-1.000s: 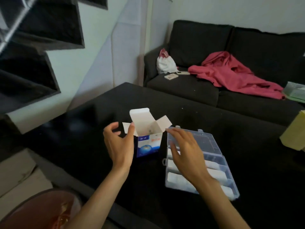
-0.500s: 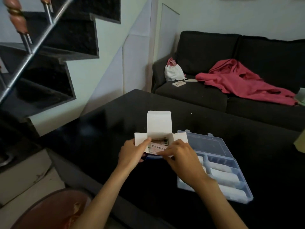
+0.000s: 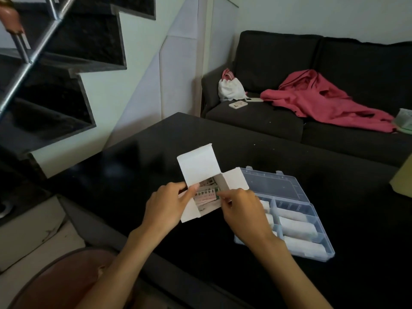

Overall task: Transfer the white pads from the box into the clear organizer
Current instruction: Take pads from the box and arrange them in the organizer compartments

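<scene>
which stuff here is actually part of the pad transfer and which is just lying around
Part of the job: box, printed packets in it, clear organizer, white pads already in it, left hand, right hand.

Lying about: pink garment, white bag, two phones on the sofa.

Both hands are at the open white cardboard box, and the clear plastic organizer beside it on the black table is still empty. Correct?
Not quite. The head view shows the clear plastic organizer already holding white pads in several compartments. Otherwise right: the left hand and right hand are at the open white cardboard box on the black table.
</scene>
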`<action>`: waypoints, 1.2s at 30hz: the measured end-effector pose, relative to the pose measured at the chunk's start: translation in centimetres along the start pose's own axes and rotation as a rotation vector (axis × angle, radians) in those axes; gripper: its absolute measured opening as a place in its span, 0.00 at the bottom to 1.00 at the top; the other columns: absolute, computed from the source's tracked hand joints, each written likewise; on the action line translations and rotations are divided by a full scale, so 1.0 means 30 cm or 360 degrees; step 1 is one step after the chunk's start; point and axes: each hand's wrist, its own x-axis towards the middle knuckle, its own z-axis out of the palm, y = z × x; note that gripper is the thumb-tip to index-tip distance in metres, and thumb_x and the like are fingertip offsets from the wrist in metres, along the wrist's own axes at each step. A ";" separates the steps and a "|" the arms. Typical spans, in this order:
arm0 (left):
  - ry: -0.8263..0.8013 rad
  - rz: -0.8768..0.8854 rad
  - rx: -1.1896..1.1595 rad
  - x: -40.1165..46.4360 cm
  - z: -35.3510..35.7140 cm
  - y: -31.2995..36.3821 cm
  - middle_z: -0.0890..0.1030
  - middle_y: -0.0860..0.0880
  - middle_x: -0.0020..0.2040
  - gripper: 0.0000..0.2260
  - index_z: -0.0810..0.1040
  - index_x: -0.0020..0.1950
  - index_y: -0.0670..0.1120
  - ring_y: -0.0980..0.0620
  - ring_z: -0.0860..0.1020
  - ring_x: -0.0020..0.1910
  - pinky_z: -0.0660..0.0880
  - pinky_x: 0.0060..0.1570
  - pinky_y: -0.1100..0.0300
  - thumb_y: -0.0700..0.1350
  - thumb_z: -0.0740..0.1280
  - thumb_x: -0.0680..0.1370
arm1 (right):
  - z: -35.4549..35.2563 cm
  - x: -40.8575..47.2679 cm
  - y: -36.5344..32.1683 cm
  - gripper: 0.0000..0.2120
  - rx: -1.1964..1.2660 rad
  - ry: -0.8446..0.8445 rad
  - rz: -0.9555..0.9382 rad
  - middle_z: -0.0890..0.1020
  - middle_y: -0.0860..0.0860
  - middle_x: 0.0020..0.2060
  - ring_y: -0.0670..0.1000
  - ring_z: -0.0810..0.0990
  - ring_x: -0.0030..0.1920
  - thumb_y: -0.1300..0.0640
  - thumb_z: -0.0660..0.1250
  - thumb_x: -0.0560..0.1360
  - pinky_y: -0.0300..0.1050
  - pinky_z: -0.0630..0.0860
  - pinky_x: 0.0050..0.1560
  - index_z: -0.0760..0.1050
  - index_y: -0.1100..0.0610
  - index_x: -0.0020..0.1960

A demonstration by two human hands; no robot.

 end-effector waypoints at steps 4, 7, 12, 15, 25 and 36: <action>0.0080 0.0080 0.0160 0.003 -0.027 0.022 0.72 0.53 0.27 0.20 0.72 0.30 0.51 0.55 0.71 0.27 0.61 0.27 0.60 0.58 0.57 0.79 | 0.025 0.011 -0.005 0.12 -0.0196 -0.0025 -0.0139 0.81 0.53 0.53 0.55 0.80 0.49 0.60 0.56 0.79 0.47 0.77 0.47 0.76 0.54 0.56; -0.0010 0.0153 0.0257 0.001 -0.046 0.027 0.74 0.51 0.27 0.21 0.73 0.30 0.50 0.54 0.73 0.28 0.63 0.27 0.59 0.59 0.57 0.79 | 0.014 0.018 -0.023 0.11 -0.0331 -0.0051 -0.0294 0.79 0.53 0.55 0.53 0.77 0.53 0.58 0.59 0.79 0.43 0.72 0.52 0.74 0.55 0.60; -0.0094 0.0175 0.0247 0.001 -0.040 0.041 0.77 0.53 0.31 0.20 0.76 0.33 0.52 0.54 0.75 0.31 0.65 0.29 0.61 0.60 0.57 0.79 | -0.003 0.056 -0.030 0.12 -0.0534 -0.0096 -0.0377 0.79 0.52 0.56 0.53 0.78 0.55 0.54 0.62 0.78 0.44 0.73 0.57 0.77 0.54 0.59; -0.0057 0.0160 0.0228 0.006 -0.031 0.040 0.77 0.52 0.32 0.19 0.76 0.34 0.51 0.53 0.75 0.31 0.65 0.29 0.61 0.59 0.57 0.79 | -0.010 0.078 -0.015 0.11 -0.0725 -0.0175 -0.0523 0.80 0.53 0.54 0.53 0.78 0.52 0.55 0.62 0.78 0.44 0.74 0.53 0.78 0.55 0.57; -0.0040 0.0185 0.0193 -0.001 -0.033 0.019 0.79 0.51 0.37 0.20 0.80 0.41 0.50 0.55 0.74 0.34 0.63 0.30 0.62 0.60 0.55 0.79 | 0.016 0.101 -0.077 0.19 -0.1180 -0.0558 -0.0666 0.75 0.55 0.63 0.56 0.75 0.61 0.57 0.61 0.79 0.48 0.69 0.63 0.67 0.59 0.69; -0.0076 0.0206 0.0214 -0.009 -0.010 0.039 0.75 0.53 0.34 0.18 0.78 0.41 0.49 0.55 0.73 0.32 0.62 0.30 0.63 0.58 0.56 0.80 | 0.047 0.086 0.007 0.16 -0.0943 -0.0408 -0.0528 0.79 0.54 0.57 0.53 0.78 0.55 0.53 0.62 0.78 0.42 0.72 0.58 0.73 0.58 0.63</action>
